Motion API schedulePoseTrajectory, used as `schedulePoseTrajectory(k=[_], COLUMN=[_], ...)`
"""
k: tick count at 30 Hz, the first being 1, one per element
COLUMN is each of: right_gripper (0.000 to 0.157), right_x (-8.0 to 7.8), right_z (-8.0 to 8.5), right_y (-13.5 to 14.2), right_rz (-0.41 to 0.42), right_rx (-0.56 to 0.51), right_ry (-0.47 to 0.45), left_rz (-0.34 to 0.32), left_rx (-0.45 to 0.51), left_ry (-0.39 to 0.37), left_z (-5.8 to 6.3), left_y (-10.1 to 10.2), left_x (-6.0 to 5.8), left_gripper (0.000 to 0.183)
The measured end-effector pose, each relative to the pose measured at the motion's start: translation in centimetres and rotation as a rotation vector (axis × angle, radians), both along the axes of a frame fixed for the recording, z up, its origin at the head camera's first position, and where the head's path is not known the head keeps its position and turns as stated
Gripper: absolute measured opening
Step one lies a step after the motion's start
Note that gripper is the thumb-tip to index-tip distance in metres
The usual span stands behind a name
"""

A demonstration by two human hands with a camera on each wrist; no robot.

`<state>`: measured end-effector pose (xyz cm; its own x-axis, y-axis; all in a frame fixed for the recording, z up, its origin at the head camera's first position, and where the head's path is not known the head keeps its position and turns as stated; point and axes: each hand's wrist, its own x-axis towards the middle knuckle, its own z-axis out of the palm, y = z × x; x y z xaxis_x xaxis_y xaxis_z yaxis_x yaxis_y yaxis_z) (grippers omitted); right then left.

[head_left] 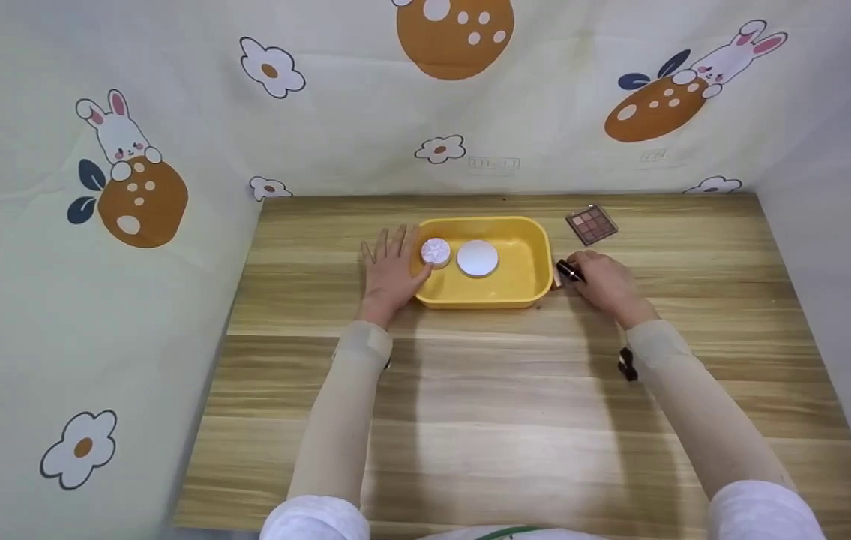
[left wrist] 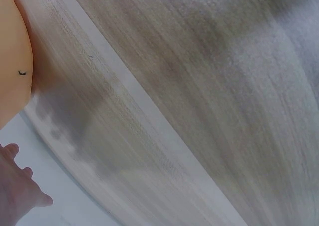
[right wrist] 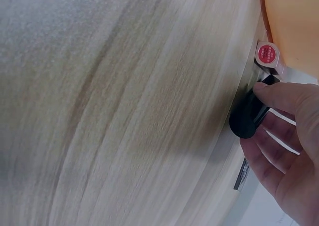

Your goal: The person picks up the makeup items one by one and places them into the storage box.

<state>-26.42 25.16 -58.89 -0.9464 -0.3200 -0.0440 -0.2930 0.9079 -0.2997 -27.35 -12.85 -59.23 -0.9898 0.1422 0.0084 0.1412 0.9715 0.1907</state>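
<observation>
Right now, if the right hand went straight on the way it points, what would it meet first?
Probably the yellow tray, at its right end; the black cylindrical tube held by the right hand would likely touch first. Height is unclear, so it might pass over the rim.

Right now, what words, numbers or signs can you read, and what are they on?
None is clear enough to read.
Red round sticker on the small tube: tiny writing, too blurred.
Wall cloth: two patches of faint grey marks, too faint to read.
Black tube in the right hand: I see no writing.
</observation>
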Motion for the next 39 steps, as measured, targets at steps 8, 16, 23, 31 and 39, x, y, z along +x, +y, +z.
schedulePoseTrajectory(k=[8,16,23,31,39], right_gripper=[0.036,0.036,0.036,0.036,0.035], right_x=[0.05,0.1,0.1,0.13,0.15], right_z=[-0.01,0.04,0.03,0.15,0.35], right_y=[0.06,0.12,0.21,0.17,0.24], right_rz=[0.001,0.004,0.011,-0.005,-0.009], right_rx=[0.001,-0.004,0.007,-0.004,-0.007], right_ry=[0.002,0.002,-0.007,-0.005,0.006], left_rz=[0.001,0.001,-0.004,-0.009,-0.006], left_rx=[0.008,-0.004,-0.006,-0.008,-0.006], left_ry=[-0.013,-0.015,-0.025,-0.017,-0.015], left_z=[-0.13,-0.22,-0.22,-0.21,-0.3], left_y=[0.0,-0.02,-0.05,-0.03,-0.02], left_x=[-0.07,-0.08,-0.12,-0.1,-0.2], left_gripper=[0.075,0.075,0.075,0.075,0.075])
